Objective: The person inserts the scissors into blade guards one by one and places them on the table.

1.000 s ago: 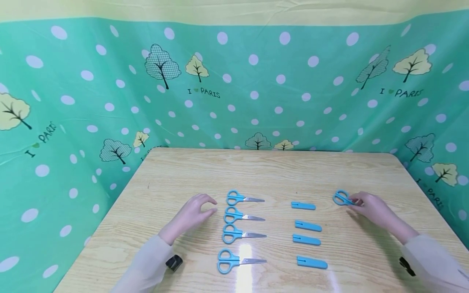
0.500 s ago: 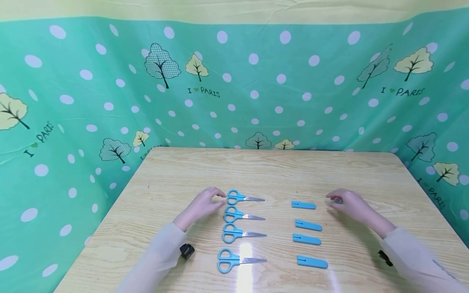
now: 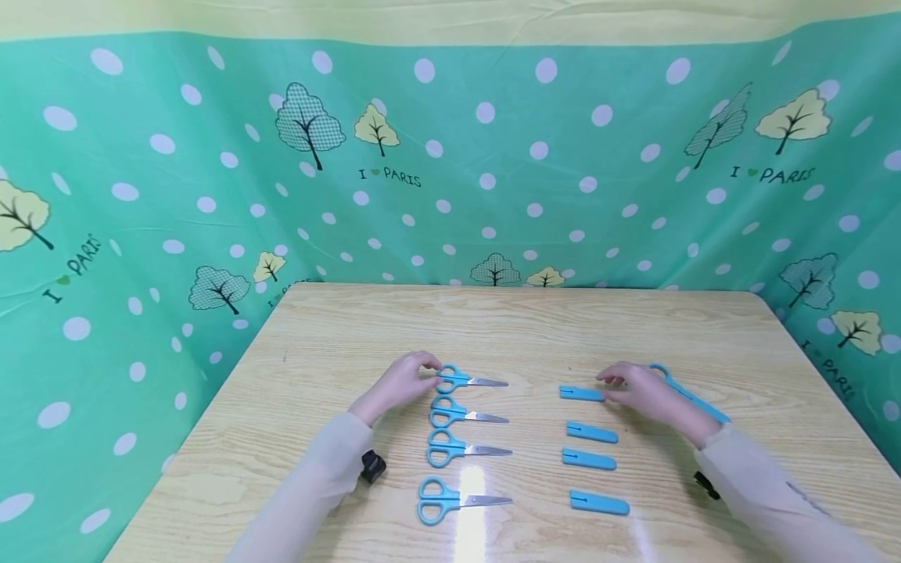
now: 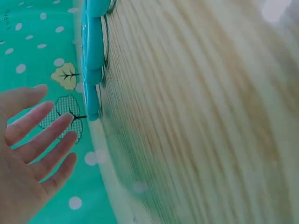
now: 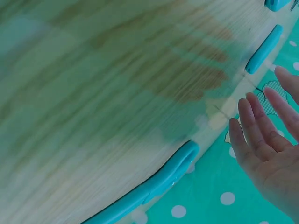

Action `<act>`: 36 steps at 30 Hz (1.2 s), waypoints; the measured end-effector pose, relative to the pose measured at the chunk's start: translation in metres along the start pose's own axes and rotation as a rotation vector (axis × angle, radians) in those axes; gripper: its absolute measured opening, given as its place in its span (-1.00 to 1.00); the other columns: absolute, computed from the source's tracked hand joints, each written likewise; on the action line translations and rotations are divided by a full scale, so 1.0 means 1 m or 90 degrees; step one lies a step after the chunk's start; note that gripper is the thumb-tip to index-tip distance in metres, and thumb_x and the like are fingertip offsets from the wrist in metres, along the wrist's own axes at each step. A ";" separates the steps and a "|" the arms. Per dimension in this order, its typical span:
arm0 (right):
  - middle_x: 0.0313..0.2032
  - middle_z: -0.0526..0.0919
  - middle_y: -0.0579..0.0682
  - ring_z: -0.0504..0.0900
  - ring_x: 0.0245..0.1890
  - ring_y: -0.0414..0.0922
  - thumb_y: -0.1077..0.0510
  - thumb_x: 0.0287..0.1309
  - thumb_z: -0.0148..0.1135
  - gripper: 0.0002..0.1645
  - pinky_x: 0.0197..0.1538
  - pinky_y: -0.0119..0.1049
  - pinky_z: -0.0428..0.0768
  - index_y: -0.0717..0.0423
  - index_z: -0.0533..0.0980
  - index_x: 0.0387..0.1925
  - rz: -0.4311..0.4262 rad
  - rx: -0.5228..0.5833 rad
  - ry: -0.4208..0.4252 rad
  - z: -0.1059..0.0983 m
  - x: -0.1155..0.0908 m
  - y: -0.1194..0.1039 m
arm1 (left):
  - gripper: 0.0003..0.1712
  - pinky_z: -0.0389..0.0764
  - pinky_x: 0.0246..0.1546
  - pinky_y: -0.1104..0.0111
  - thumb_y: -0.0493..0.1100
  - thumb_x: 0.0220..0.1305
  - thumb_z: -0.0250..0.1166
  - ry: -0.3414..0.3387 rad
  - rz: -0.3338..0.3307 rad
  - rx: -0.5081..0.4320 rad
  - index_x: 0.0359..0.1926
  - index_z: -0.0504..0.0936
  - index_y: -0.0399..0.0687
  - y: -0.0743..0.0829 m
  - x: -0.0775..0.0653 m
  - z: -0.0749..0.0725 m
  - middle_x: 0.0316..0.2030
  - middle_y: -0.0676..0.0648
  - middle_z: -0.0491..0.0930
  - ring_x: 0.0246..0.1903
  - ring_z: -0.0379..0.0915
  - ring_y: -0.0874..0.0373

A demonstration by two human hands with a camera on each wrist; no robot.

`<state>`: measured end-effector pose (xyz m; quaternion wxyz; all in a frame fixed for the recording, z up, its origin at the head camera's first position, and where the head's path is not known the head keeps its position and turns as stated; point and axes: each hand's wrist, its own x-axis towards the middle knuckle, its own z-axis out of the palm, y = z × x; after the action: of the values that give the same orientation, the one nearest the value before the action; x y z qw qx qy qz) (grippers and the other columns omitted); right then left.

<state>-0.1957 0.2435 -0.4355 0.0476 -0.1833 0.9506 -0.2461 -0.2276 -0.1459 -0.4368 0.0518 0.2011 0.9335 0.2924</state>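
Loose hands at either end, scissors and caps in between

Starting from the left, I have a green dotted cloth [image 3: 493,205] around the left, far and right sides of the wood-grain table [image 3: 324,328]. A pale left sleeve [image 3: 310,485] with a black wrist device [image 3: 374,466] leads to the left hand [image 3: 403,381]; its fingers are relaxed and spread, gripping nothing that I can see. The fingertips sit right at the handle of the far scissors [image 3: 461,381], and I cannot tell whether they touch. Nearer in that column lie the second scissors [image 3: 461,416], the third scissors [image 3: 461,450] and the near scissors [image 3: 456,501], all blue-handled, blades together and pointing right.

Right of the blades I see blue caps lying in their own column: the far cap [image 3: 580,393], second cap [image 3: 592,432], third cap [image 3: 588,459] and near cap [image 3: 599,503], slotted ends facing left.

The right hand [image 3: 639,389] is at the far cap's right end, fingers loosely extended, holding nothing; contact is unclear. Beyond it lie the capped scissors [image 3: 706,407], partly hidden by the hand, cap angled toward near right. Farthest right I get the right sleeve [image 3: 767,485] and another wrist device [image 3: 706,485]
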 end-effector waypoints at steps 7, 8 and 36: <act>-0.24 0.58 0.09 0.52 -0.24 0.01 0.18 -0.04 0.27 -0.64 -0.21 -0.12 0.52 0.26 0.52 -0.17 -0.008 0.000 -0.010 0.006 0.007 -0.005 | -0.75 0.41 -0.02 0.18 -0.15 0.09 0.26 -0.018 0.004 0.005 -0.18 0.56 -0.11 0.003 0.006 0.003 -0.16 -0.05 0.54 -0.08 0.41 0.04; -0.24 0.57 0.09 0.52 -0.23 0.02 0.17 -0.04 0.27 -0.64 -0.20 -0.11 0.51 0.26 0.52 -0.16 -0.005 0.003 -0.015 0.007 0.007 -0.006 | -0.75 0.41 -0.02 0.19 -0.15 0.08 0.26 -0.022 0.006 0.004 -0.18 0.56 -0.10 0.003 0.007 0.004 -0.16 -0.05 0.54 -0.08 0.41 0.04; -0.27 0.48 0.02 0.44 -0.30 -0.09 0.18 -0.09 0.31 -0.63 -0.30 -0.27 0.44 0.24 0.52 -0.18 -0.023 0.015 -0.056 0.014 0.021 -0.015 | -0.74 0.44 -0.11 0.27 -0.22 0.01 0.31 -0.091 0.006 0.025 -0.22 0.56 -0.19 0.004 0.025 0.011 -0.29 -0.03 0.51 -0.22 0.41 0.10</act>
<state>-0.2073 0.2171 -0.4401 0.0873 -0.2106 0.9410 -0.2501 -0.2463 -0.1271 -0.4427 0.1134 0.2266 0.9319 0.2594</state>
